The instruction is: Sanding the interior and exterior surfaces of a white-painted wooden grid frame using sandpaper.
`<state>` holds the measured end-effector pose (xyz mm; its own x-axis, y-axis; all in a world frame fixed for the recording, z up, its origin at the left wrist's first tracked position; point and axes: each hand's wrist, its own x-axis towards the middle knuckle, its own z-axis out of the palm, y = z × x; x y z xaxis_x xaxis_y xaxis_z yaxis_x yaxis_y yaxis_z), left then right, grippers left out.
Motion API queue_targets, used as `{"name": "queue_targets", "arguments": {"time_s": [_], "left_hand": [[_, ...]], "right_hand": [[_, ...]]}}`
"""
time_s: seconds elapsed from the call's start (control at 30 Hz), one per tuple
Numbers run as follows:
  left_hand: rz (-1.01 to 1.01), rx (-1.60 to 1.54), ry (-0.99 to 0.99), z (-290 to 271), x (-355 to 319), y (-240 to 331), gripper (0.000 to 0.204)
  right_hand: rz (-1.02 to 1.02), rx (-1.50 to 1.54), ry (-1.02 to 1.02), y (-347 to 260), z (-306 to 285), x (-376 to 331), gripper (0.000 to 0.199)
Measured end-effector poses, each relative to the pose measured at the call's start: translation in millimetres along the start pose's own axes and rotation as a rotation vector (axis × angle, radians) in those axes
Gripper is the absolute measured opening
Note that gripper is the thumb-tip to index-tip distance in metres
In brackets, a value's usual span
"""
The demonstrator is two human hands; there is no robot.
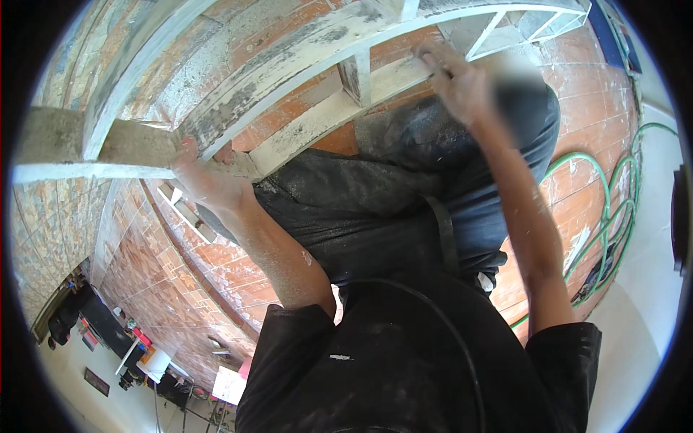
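A long, white-painted frame [317, 131] with cross pieces lies across my lap and beyond, its paint worn to grey in patches. At its left corner my left hand [213, 189] is closed around the frame's edge, thumb on one side and fingertips showing on the other. My right hand [458, 86] is over the frame's near rail, further right. Its fingers are stretched out and partly apart, with the tips at the rail. I cannot tell whether they press on it. Pale dust covers both hands and my dark trousers [346, 180].
The orange tiled floor [585, 119] has white smears. A green hose [603, 169] lies coiled at the right, near a white wall [660, 216]. At the lower left are a white box-like thing [154, 366] and other clutter. A blurred patch hides the area beside my right hand.
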<state>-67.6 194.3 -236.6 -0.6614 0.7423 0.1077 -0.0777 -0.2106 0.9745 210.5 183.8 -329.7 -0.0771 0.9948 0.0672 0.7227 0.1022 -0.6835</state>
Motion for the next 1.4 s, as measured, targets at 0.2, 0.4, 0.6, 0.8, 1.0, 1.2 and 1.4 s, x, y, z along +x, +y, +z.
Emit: {"name": "queue_targets", "arguments": {"time_s": [0.2,0.4,0.6,0.8,1.0,1.2,1.4], "left_hand": [[-0.031,-0.038,-0.076,-12,6,3,0.031],[-0.003,-0.033,-0.011,0,6,-4,0.03],[-0.03,0.101,-0.01,-10,7,-7,0.047],[0.001,0.005,-0.279,-26,14,1,0.029],[-0.001,0.025,-0.072,-9,5,2,0.03],[-0.023,-0.008,-0.121,-5,10,-2,0.03],[-0.008,0.009,-0.156,-21,15,4,0.031]], "right_hand": [[-0.46,-0.119,0.131,-8,18,-10,0.035],[-0.241,-0.137,0.202,-23,25,-19,0.03],[-0.072,-0.006,0.174,10,2,-1,0.033],[-0.404,-0.253,0.205,-5,33,-19,0.037],[-0.223,-0.035,0.344,-39,38,-30,0.031],[-0.19,-0.082,0.326,14,13,-6,0.035],[-0.412,-0.143,0.187,-13,21,-14,0.032]]}}
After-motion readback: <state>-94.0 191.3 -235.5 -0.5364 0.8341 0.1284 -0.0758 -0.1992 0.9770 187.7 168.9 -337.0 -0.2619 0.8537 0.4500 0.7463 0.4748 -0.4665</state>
